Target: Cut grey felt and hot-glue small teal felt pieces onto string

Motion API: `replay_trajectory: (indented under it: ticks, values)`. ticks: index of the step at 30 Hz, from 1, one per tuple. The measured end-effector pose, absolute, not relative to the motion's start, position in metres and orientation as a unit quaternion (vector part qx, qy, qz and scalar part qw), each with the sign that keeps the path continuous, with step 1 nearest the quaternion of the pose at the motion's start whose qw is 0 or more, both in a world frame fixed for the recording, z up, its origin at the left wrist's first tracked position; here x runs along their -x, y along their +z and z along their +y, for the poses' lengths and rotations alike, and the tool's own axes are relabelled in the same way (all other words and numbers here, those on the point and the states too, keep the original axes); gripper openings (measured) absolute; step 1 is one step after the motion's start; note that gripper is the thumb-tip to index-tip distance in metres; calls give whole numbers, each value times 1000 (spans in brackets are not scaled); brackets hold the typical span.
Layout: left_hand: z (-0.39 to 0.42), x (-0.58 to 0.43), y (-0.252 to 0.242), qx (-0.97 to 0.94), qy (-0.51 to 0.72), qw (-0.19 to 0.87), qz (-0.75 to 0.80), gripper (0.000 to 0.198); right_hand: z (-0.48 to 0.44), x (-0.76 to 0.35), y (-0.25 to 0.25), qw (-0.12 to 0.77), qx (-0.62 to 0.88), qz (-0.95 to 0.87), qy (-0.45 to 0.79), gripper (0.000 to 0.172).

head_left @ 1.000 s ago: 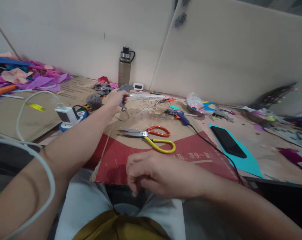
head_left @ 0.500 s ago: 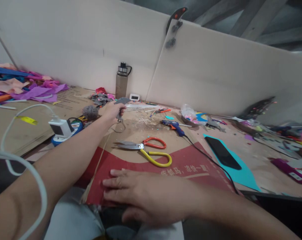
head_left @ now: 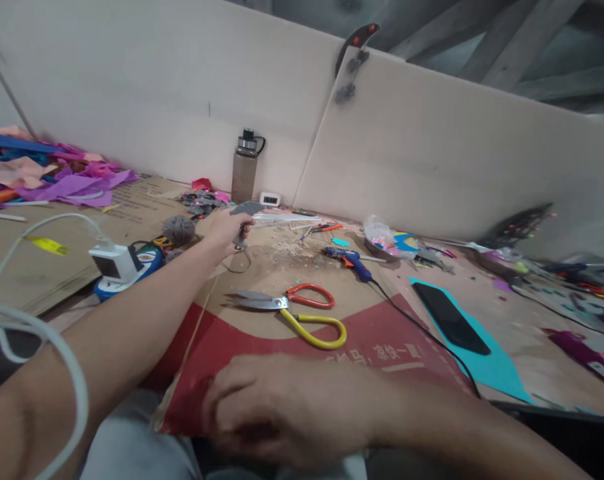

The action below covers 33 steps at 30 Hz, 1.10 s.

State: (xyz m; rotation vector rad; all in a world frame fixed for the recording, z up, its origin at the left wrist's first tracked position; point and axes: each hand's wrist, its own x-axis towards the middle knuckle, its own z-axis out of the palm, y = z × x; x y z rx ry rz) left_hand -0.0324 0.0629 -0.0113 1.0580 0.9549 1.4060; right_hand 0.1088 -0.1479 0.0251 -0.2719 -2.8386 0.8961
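Note:
My left hand (head_left: 227,230) reaches over the far left part of the cardboard (head_left: 272,267), its fingers closed round a flat grey felt-like piece (head_left: 248,208). A thin grey string (head_left: 243,261) trails below that hand. My right hand (head_left: 282,407) lies low at the red near edge of the cardboard, back upward. Its fingers are curled in and blurred, and whatever lies under them is hidden. Between the two hands rest scissors (head_left: 282,303) with one red and one yellow handle, blades apart and pointing left.
A blue glue gun (head_left: 351,261) trails its black cord to the right. Beyond it lies a black phone (head_left: 449,317) on a turquoise sheet (head_left: 507,373). Left are a grey yarn ball (head_left: 179,230), a white charger (head_left: 115,263) and its cable. A bottle (head_left: 245,170) stands against the wall.
My right hand has gone from flat with fingers stretched to curled. My left hand keeps hold of the grey piece in about the same spot. The view has shifted slightly.

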Motion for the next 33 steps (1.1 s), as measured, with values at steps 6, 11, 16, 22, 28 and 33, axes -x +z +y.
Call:
replay_trajectory:
  ticks: [6, 11, 16, 22, 28, 33]
  values:
    - [62, 32, -11, -449, 592, 533, 404, 11, -168, -108, 15, 26, 54, -952, 299, 27]
    - [62, 31, -11, -461, 587, 530, 403, 11, -161, -113, 19, 98, 90, -932, 337, 15]
    - [63, 33, -13, -470, 581, 531, 400, 9, -138, -116, 29, 239, 259, -908, 226, 20]
    - [65, 33, -14, -468, 578, 534, 402, 10, -50, -141, 15, 310, 426, -839, 137, 35]
    - [64, 32, -15, -474, 572, 527, 412, 10, 27, -159, -15, 191, 549, -813, 32, 52]
    - [62, 32, -15, -476, 573, 517, 421, 9, 34, -149, -30, 24, 528, -848, 24, 35]
